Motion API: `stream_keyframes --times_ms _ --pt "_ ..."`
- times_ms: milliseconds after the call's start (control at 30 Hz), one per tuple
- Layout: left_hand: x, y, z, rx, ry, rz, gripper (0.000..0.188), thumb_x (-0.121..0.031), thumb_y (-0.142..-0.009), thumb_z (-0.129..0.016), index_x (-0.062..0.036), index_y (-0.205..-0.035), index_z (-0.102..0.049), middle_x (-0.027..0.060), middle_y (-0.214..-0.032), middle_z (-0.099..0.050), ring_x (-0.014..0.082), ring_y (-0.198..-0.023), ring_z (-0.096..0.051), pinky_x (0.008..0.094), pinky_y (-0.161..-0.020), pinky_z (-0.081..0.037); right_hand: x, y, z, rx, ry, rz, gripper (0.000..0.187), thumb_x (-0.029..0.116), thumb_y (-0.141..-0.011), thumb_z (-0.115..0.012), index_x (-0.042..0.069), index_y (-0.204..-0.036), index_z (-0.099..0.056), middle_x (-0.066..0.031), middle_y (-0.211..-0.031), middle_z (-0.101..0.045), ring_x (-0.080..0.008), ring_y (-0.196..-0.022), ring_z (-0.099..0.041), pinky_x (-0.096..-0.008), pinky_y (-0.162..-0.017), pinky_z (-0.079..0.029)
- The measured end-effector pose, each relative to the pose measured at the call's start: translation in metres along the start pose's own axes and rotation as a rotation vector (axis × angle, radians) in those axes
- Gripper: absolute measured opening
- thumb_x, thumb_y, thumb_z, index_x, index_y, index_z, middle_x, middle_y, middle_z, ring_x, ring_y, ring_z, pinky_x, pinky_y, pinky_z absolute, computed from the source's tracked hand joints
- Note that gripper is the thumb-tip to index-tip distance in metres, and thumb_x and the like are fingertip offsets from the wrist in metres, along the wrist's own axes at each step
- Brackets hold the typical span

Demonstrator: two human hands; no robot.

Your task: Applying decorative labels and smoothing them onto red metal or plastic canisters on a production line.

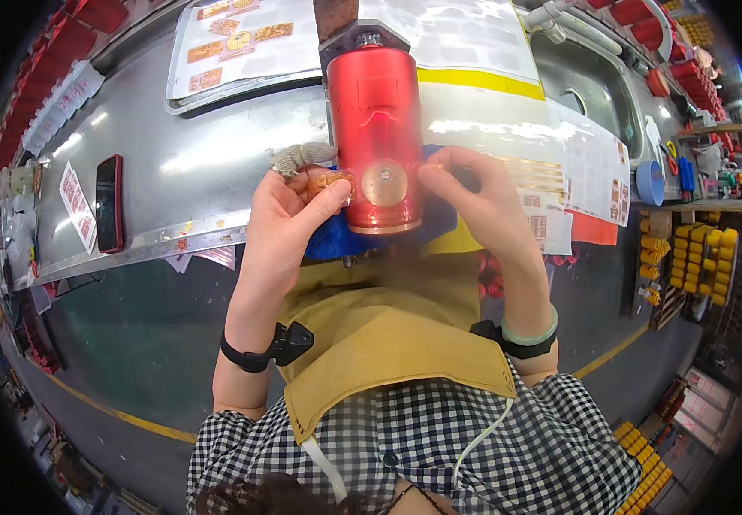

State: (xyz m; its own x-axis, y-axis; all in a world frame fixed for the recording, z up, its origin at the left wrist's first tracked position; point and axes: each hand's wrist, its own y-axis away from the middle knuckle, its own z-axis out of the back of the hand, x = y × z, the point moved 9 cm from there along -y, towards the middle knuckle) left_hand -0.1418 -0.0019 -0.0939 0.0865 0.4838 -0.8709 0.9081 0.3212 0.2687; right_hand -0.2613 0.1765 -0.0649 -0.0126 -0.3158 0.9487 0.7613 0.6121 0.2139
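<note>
A red metal cylinder [375, 129] lies lengthwise on a blue cloth [328, 240] at the near edge of a steel workbench [191, 163]. A round copper-coloured sticker [385, 184] sits on its near end. My left hand [285, 232] is beside the cylinder's left side and pinches a small orange-gold sticker [326, 181] between thumb and fingers. My right hand [482, 197] rests against the cylinder's right side, fingertips on the red wall. A grey fingertip cover [301, 156] shows just above my left hand.
A red-edged phone [108, 202] lies on the bench at the left. Sheets of gold stickers [234, 43] lie at the back, more printed sheets [594, 172] at the right. A steel sink [585, 81] sits far right. Yellow parts [701, 249] fill racks beyond.
</note>
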Motion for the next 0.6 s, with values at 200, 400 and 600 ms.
stream_keyframes --times_ms 200,400,600 --pt "-0.0016 0.0001 -0.0016 -0.001 -0.006 -0.003 0.041 -0.003 -0.096 -0.073 0.0027 -0.131 -0.052 0.01 -0.116 -0.068 0.016 -0.109 -0.065 0.0326 -0.098 -0.053 0.0019 -0.0004 -0.001 0.006 -0.016 0.006 0.024 0.021 -0.099 -0.072 -0.002 -0.099 -0.074 0.0063 -0.075 -0.057 -0.0032 -0.07 -0.044 -0.0232 -0.061 -0.035" --pt "-0.0013 0.0002 -0.001 -0.002 -0.004 -0.004 0.042 -0.004 -0.096 -0.073 0.003 -0.131 -0.052 0.0108 -0.117 -0.067 0.0164 -0.109 -0.065 0.0328 -0.099 -0.053 0.0031 -0.0003 -0.0011 0.021 0.003 0.013 0.025 0.022 -0.1 -0.071 -0.003 -0.1 -0.074 0.0045 -0.078 -0.062 -0.0035 -0.072 -0.047 -0.0228 -0.063 -0.038" --pt "-0.0013 0.0013 -0.0008 -0.008 -0.002 0.0 0.043 -0.004 -0.096 -0.073 0.003 -0.132 -0.051 0.0112 -0.118 -0.067 0.0162 -0.11 -0.065 0.0325 -0.099 -0.052 0.0072 0.0004 -0.0024 0.033 -0.01 0.003 0.025 0.021 -0.101 -0.07 -0.004 -0.102 -0.073 -0.0009 -0.085 -0.07 -0.0054 -0.08 -0.058 -0.0232 -0.071 -0.047"
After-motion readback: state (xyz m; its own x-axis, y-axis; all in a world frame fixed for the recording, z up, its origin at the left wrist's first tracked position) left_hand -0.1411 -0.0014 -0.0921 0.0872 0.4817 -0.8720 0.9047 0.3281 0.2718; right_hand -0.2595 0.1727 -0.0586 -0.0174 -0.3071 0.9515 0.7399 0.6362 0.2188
